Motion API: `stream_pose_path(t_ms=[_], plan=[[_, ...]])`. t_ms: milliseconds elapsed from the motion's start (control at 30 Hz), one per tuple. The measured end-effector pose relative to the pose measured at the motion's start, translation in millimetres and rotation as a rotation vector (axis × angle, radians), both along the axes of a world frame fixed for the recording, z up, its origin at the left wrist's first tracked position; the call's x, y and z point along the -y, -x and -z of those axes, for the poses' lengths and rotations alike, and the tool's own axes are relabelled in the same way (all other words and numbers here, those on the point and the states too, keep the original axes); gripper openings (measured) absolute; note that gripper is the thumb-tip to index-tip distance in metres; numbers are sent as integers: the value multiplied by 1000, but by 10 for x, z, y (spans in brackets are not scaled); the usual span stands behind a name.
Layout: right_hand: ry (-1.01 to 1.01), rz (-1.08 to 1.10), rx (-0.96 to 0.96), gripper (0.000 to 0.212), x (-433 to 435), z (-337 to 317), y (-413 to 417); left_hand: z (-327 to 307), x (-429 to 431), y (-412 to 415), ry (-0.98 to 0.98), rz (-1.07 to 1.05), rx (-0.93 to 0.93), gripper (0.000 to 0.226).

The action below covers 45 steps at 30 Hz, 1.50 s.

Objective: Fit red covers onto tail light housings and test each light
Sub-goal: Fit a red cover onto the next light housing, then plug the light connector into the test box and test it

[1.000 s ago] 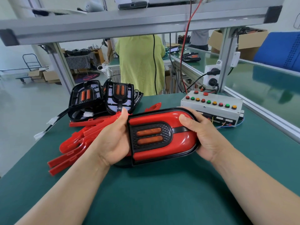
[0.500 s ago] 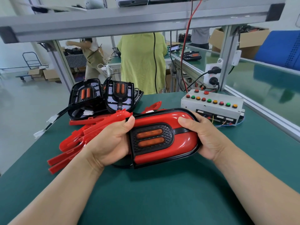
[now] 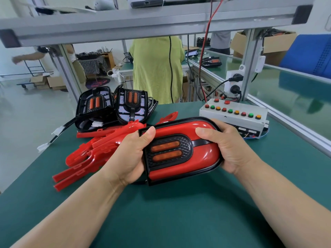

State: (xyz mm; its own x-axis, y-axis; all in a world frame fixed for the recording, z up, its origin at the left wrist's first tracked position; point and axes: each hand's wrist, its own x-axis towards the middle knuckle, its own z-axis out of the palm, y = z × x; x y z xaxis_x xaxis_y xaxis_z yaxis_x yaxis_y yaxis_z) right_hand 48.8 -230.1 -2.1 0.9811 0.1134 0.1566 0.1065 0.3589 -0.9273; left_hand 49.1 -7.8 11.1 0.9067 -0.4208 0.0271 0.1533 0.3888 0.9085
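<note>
Tail light [image 3: 172, 153]: red cover [image 3: 204, 154] seated on black housing [image 3: 180, 181], face up, held at the middle of the bench [image 3: 179, 217].
Left hand [image 3: 129, 158]: grips the square end, thumb on its top edge.
Right hand [image 3: 231, 149]: grips the rounded end, thumb on the red cover.
Loose red covers [image 3: 89, 156]: heaped beside the left hand, toward the bench's left edge.
Bare housings [image 3: 114, 106]: two, propped at the far edge.
Button box [image 3: 232, 115]: far right corner.
</note>
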Motion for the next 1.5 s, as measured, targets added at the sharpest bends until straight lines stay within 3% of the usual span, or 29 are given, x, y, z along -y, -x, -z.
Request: stream_pose_path(t_ms=[133, 300, 467, 767, 900, 967, 1100, 1167, 1267, 1400, 1500], plan=[[56, 38, -68, 26, -54, 2, -1, 8, 3, -22, -71, -73, -102, 48], [-67, 110, -233, 47, -44, -11, -23, 49, -2, -71, -95, -107, -178, 45], [-22, 102, -292, 65, -35, -14, -32, 69, 3, -101, -72, -160, -221, 45], [-280, -80, -136, 70, -99, -85, 19, 74, 65, -103, 132, -190, -272, 55], [-295, -70, -123, 74, -101, -94, 2, 78, 118, -80, 161, -180, -286, 55], [-166, 31, -139, 65, -29, -101, -50, 75, 123, -77, 149, -238, -272, 55], [267, 363, -98, 26, 300, -204, -86, 25, 21, -106, 101, -373, -236, 43], [539, 408, -83, 14, 529, -204, -79, 28, -8, -115, 80, -374, -224, 41], [982, 317, -145, 20, 784, -203, -27, 64, 59, -110, 41, -316, -206, 47], [1319, 91, -264, 31, 879, -242, 57, 68, 167, -33, -66, -217, -160, 46], [1524, 37, -252, 30, 830, -202, 45, 89, 197, 20, -133, -149, -181, 48]])
